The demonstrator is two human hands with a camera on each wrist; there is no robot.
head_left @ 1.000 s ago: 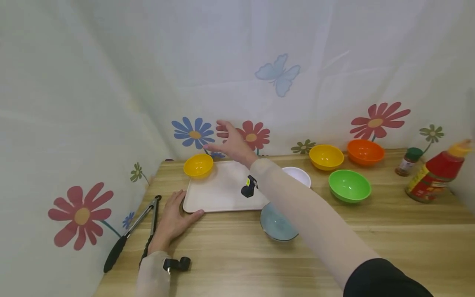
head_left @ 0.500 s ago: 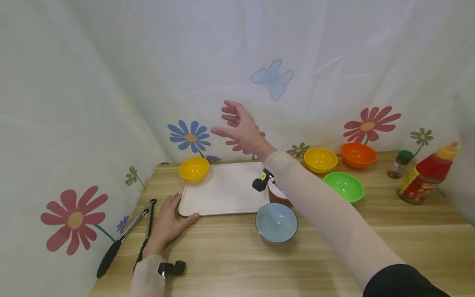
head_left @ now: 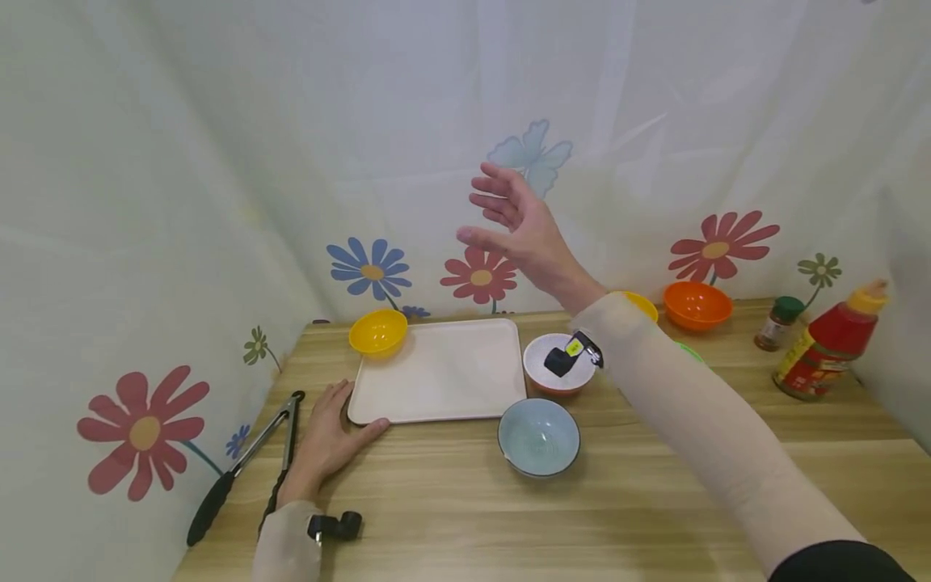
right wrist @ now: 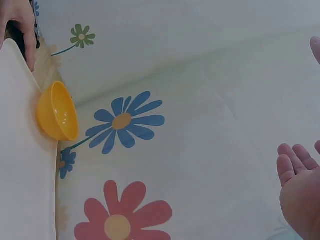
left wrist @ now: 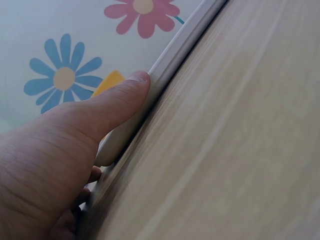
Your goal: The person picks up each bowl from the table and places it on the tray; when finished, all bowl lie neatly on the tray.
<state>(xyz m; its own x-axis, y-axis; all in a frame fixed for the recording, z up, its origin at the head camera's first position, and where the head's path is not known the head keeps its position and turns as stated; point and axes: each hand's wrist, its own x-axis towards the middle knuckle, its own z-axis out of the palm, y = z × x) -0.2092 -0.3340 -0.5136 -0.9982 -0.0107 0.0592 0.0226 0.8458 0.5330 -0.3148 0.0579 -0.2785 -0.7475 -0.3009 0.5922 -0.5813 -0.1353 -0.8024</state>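
In the head view, my left hand lies at the near left corner of a white rectangular tray. Its thumb touches the tray's front edge, and the fingers reach along the left side; the left wrist view shows the thumb straight against the rim. A yellow bowl sits at the tray's far left corner. Raised in front of the curtain, my right hand holds nothing, its fingers loosely bent and the thumb apart. Beneath its wrist is a bowl with a white inside, right beside the tray.
A blue-grey bowl stands before the tray. Tongs lie left of my left hand. An orange bowl, a small green-capped jar and a red sauce bottle stand at right. My right arm mostly hides a yellow and a green bowl.
My right hand has risen from above the tray and moved right, uncovering the tray and the white-lined bowl. My left hand stays at the tray's corner.
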